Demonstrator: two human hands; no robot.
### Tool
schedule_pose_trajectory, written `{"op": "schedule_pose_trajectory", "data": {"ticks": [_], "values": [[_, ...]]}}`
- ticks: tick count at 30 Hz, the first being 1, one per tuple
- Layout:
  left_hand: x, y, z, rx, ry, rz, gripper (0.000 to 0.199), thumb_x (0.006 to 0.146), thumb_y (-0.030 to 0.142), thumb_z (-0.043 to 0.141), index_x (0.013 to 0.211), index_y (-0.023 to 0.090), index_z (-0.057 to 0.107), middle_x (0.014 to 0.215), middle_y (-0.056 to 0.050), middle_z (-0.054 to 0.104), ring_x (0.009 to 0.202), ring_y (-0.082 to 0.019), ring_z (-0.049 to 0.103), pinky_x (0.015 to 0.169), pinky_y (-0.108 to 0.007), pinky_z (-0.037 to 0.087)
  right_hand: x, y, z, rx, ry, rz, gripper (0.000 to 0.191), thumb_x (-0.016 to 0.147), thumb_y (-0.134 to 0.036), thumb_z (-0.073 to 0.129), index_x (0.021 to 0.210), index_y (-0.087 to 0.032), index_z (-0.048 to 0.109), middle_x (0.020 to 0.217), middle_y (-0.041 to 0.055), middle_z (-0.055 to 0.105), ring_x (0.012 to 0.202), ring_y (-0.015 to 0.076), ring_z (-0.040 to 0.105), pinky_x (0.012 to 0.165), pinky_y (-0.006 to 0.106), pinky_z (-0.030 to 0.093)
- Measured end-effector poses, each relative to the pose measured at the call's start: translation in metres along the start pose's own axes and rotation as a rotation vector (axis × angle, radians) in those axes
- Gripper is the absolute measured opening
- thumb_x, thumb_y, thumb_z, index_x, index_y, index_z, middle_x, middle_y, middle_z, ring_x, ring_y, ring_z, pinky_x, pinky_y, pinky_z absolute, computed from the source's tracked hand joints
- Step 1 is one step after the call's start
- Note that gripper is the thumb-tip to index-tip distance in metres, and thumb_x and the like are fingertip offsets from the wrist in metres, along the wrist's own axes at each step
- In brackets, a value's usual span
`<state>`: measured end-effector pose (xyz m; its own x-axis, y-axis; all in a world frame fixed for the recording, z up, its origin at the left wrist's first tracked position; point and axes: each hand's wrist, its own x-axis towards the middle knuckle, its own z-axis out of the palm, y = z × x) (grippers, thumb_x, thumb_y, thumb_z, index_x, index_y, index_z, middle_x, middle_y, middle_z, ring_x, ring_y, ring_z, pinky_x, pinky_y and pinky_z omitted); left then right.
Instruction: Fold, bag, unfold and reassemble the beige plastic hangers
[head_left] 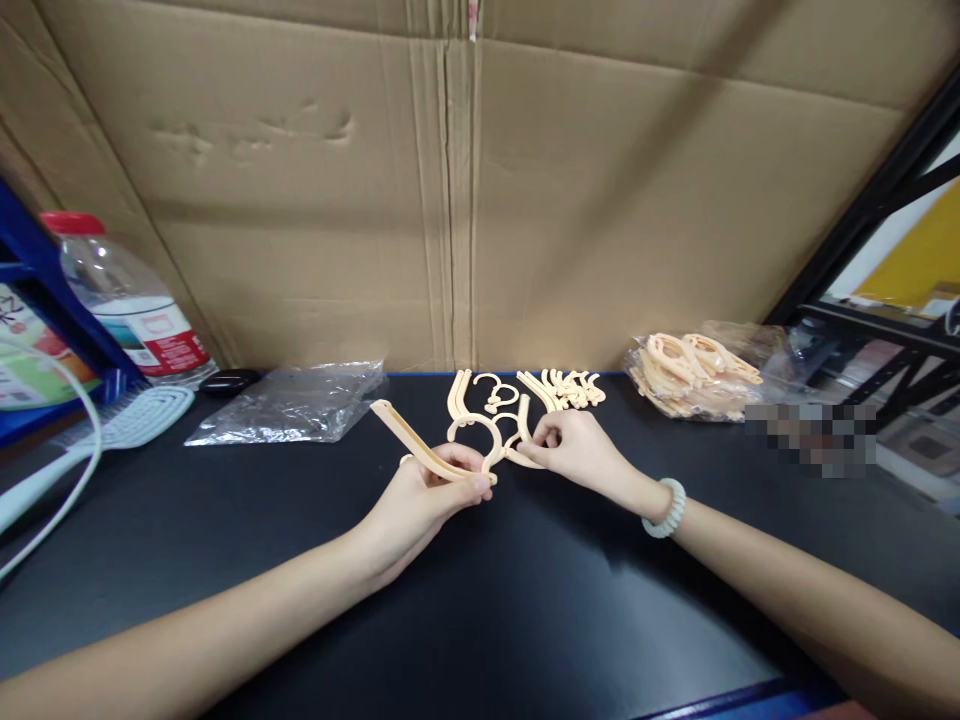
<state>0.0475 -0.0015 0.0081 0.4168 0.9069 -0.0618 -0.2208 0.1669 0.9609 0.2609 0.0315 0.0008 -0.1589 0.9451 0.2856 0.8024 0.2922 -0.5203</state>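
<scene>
My left hand [427, 505] is closed around a cream plastic hanger arm [409, 438], which slants up to the left. A cream hanger hook [495, 432] rises beside its lower end, above my thumb. To the right, my right hand [577, 452] pinches a curved cream hanger piece [523, 418]; its lower part is partly behind the fingers. Just behind both hands lie loose hanger arms [458, 395] and hooks [504, 393]. More arms [540, 386] and several small curved parts [574, 387] lie farther right.
A clear bag of cream hanger parts [694, 365] lies at the back right. On the left are a flat plastic bag [289, 405], a black object [229, 382], a pale hairbrush [154, 415] and a red-capped bottle [135, 300]. Cardboard [300, 200] stands behind the black table [465, 620].
</scene>
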Motion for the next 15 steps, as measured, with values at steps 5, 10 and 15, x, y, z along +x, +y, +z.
{"op": "schedule_pose_trajectory", "data": {"ticks": [5, 10, 15], "values": [[0.000, -0.001, 0.000, -0.008, 0.011, -0.004, 0.018, 0.065, 0.020, 0.081, 0.071, 0.014, 0.065, 0.071, 0.001, 0.060, 0.073, -0.012, 0.058, 0.075, -0.025, 0.046, -0.003, 0.010, -0.017, 0.212, 0.099, 0.056, 0.023, 0.075, -0.034, 0.064, 0.060, -0.017, 0.065, 0.054, 0.0001, 0.057, 0.050, 0.0107, 0.047, 0.048, 0.025, 0.034], [-0.001, -0.002, -0.001, -0.008, 0.008, -0.003, 0.018, 0.064, 0.019, 0.081, 0.072, 0.014, 0.066, 0.070, 0.000, 0.061, 0.072, -0.013, 0.059, 0.076, -0.027, 0.046, -0.014, 0.006, -0.027, 0.807, -0.014, 0.151, 0.030, 0.078, -0.044, 0.065, 0.071, -0.014, 0.065, 0.070, 0.0035, 0.059, 0.057, 0.0100, 0.048, 0.050, 0.023, 0.038], [0.000, -0.004, -0.004, 0.016, -0.017, 0.023, 0.018, 0.066, 0.020, 0.080, 0.074, 0.014, 0.065, 0.071, 0.001, 0.062, 0.072, -0.012, 0.059, 0.077, -0.026, 0.046, -0.026, -0.010, -0.009, 1.019, -0.156, 0.109, 0.022, 0.077, -0.035, 0.070, 0.085, -0.014, 0.068, 0.076, 0.0028, 0.062, 0.066, 0.0105, 0.056, 0.063, 0.025, 0.048]]}}
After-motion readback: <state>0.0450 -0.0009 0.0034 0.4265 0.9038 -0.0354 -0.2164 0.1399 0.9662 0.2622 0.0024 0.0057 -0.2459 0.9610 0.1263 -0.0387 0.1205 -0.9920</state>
